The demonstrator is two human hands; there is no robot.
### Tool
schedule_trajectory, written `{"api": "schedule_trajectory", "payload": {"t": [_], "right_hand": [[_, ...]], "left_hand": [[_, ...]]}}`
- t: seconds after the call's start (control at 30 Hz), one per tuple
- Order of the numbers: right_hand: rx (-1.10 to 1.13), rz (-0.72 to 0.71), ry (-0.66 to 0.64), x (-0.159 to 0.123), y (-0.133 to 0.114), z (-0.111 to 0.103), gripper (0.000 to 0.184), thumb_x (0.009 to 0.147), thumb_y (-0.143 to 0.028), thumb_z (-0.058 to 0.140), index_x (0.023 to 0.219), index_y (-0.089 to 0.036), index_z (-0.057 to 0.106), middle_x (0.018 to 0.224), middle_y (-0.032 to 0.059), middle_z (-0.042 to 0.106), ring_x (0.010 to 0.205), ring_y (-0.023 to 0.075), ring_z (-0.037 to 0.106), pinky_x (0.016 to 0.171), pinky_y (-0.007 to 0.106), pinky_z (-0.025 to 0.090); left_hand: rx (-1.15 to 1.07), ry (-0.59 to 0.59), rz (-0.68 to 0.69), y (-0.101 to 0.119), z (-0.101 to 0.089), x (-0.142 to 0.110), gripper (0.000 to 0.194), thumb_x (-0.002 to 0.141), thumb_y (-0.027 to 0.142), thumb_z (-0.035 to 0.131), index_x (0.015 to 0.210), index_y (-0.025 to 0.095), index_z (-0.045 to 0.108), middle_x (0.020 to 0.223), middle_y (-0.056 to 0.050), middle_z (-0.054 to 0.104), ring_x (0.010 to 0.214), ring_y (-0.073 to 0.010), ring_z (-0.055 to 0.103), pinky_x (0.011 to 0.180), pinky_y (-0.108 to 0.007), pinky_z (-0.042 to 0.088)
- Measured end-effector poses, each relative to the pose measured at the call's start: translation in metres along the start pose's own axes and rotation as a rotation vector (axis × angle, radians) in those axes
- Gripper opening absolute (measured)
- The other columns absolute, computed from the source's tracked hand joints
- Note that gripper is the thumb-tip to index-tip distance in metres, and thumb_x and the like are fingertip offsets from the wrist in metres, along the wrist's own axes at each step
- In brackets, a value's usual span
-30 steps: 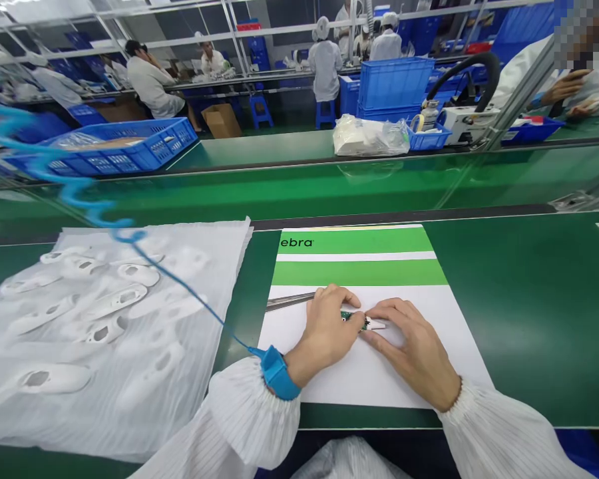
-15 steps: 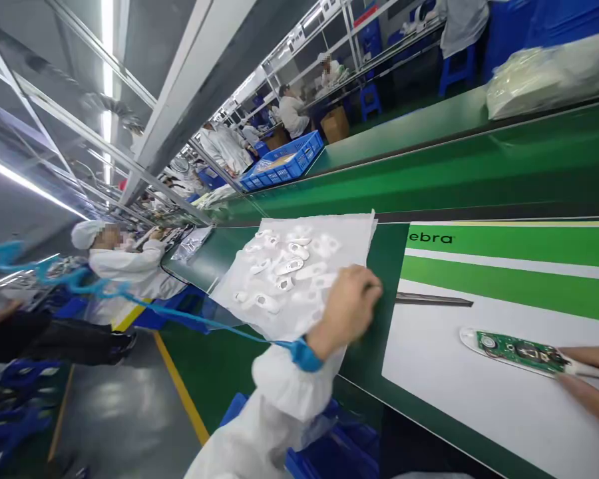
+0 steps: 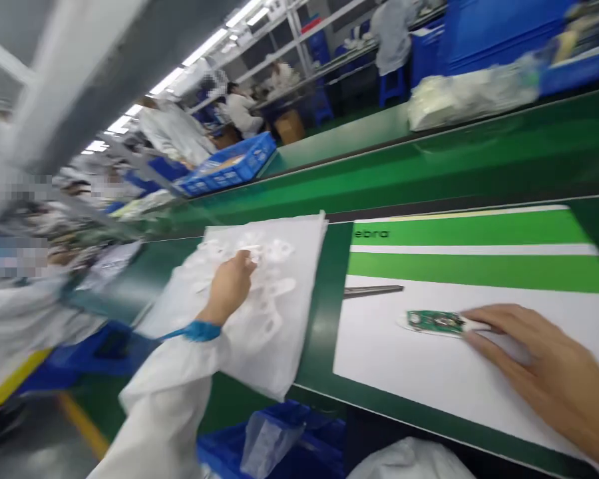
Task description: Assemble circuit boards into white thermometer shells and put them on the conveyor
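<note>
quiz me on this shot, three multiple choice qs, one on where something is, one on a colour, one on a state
1. Where is the left hand?
a) in a cardboard box
b) on the white sheet of pale moulded pieces
c) in a blue crate

2. What colour is the strap on the left wrist?
a) green
b) red
c) blue

3. What state is the slim metal tool in?
a) gripped in the right hand
b) lying on the green-and-white printed sheet
c) standing in a crate

Answers:
1. b, the fingers are among the pieces on the sheet.
2. c, a blue band shows at the cuff.
3. b, neither hand touches it; the right hand is at the green circuit board.
</note>
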State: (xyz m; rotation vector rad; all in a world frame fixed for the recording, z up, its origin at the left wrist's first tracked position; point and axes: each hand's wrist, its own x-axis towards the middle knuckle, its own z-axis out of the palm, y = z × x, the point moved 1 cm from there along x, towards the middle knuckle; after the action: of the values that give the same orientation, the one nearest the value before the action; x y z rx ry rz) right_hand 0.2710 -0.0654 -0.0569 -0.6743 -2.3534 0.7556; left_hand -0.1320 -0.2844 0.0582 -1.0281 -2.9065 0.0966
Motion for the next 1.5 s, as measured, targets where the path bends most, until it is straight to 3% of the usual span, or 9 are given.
{"api": "schedule_trajectory", "payload": {"t": [0.07,0.23,0.33,0.47,0.73,0.93,1.07,1.27,1.5], "right_hand": [[-0.030,0.002,-0.001,0.005,-0.008,-0.006,0.023,0.094,-0.041,0.055,0.110,-0.027,0.064,0.107,0.0022,0.066,0.101,0.0231,0.060,0.089,0.040,0.047],[-0.042,0.080,-0.009,0.009,-0.015,-0.011,0.015,0.096,-0.029,0.055,0.107,-0.024,0.063,0.102,0.0017,0.066,0.095,0.0187,0.060,0.084,0.036,0.050],[-0.041,0.080,0.000,0.008,-0.016,-0.012,0.014,0.095,-0.027,0.056,0.106,-0.023,0.063,0.101,0.0019,0.065,0.093,0.0185,0.059,0.083,0.037,0.050],[-0.037,0.039,0.026,0.009,-0.018,-0.014,0.016,0.094,-0.025,0.059,0.108,-0.022,0.064,0.102,0.0030,0.064,0.097,0.0189,0.058,0.085,0.037,0.049],[-0.125,-0.042,0.039,0.017,-0.036,-0.004,0.026,0.089,-0.030,0.066,0.114,-0.022,0.063,0.110,0.0053,0.061,0.102,0.0219,0.055,0.086,0.041,0.046],[-0.116,-0.026,0.056,0.020,-0.047,0.011,0.019,0.091,-0.030,0.063,0.108,-0.020,0.063,0.108,0.0053,0.061,0.100,0.0211,0.054,0.086,0.040,0.046],[-0.063,-0.015,0.095,0.021,-0.049,0.014,0.016,0.091,-0.026,0.063,0.104,-0.017,0.062,0.103,0.0068,0.061,0.100,0.0209,0.053,0.089,0.038,0.047],[-0.125,-0.032,0.094,0.021,-0.055,0.014,0.020,0.090,-0.023,0.063,0.108,-0.016,0.062,0.109,0.0084,0.060,0.101,0.0232,0.054,0.089,0.041,0.048],[-0.251,-0.208,0.016,0.028,-0.062,0.018,0.012,0.094,-0.019,0.055,0.102,-0.015,0.063,0.103,0.0093,0.064,0.098,0.0224,0.057,0.088,0.038,0.051]], "left_hand": [[-0.225,0.010,0.112,0.044,-0.010,-0.004,0.035,0.093,0.041,0.044,0.116,0.018,0.059,0.097,-0.008,0.070,0.090,-0.0248,0.065,0.078,-0.033,0.048],[-0.784,-0.454,0.443,0.156,-0.001,-0.024,0.041,0.093,0.044,0.047,0.125,0.021,0.055,0.095,-0.004,0.070,0.085,-0.0212,0.066,0.072,-0.031,0.052],[-0.685,-0.258,0.514,0.189,0.020,-0.027,0.037,0.090,0.034,0.056,0.124,0.018,0.053,0.114,-0.009,0.063,0.103,-0.0237,0.061,0.086,-0.038,0.051],[-0.526,0.030,0.612,0.194,0.028,-0.040,0.017,0.093,0.025,0.055,0.108,0.019,0.061,0.119,-0.009,0.056,0.114,-0.0253,0.052,0.096,-0.044,0.046],[-0.562,0.025,1.017,0.206,0.041,-0.086,0.016,0.094,0.026,0.057,0.106,0.018,0.065,0.113,-0.006,0.067,0.108,-0.0214,0.059,0.095,-0.041,0.050],[-0.657,0.036,0.941,0.214,0.043,-0.083,0.011,0.090,0.023,0.064,0.096,0.018,0.071,0.100,-0.001,0.073,0.097,-0.0171,0.065,0.092,-0.034,0.052],[-0.722,-0.078,0.761,0.217,0.034,-0.081,0.009,0.085,0.015,0.068,0.086,0.022,0.073,0.095,0.005,0.075,0.092,-0.0143,0.066,0.090,-0.030,0.052],[-0.715,-0.272,0.725,0.208,0.022,-0.078,0.022,0.088,0.016,0.063,0.106,0.027,0.070,0.110,0.006,0.072,0.107,-0.0160,0.065,0.095,-0.031,0.051],[-0.587,0.072,0.976,0.208,0.046,-0.087,0.014,0.093,0.014,0.056,0.102,0.015,0.067,0.107,-0.004,0.072,0.104,-0.0178,0.064,0.097,-0.034,0.053]]}}
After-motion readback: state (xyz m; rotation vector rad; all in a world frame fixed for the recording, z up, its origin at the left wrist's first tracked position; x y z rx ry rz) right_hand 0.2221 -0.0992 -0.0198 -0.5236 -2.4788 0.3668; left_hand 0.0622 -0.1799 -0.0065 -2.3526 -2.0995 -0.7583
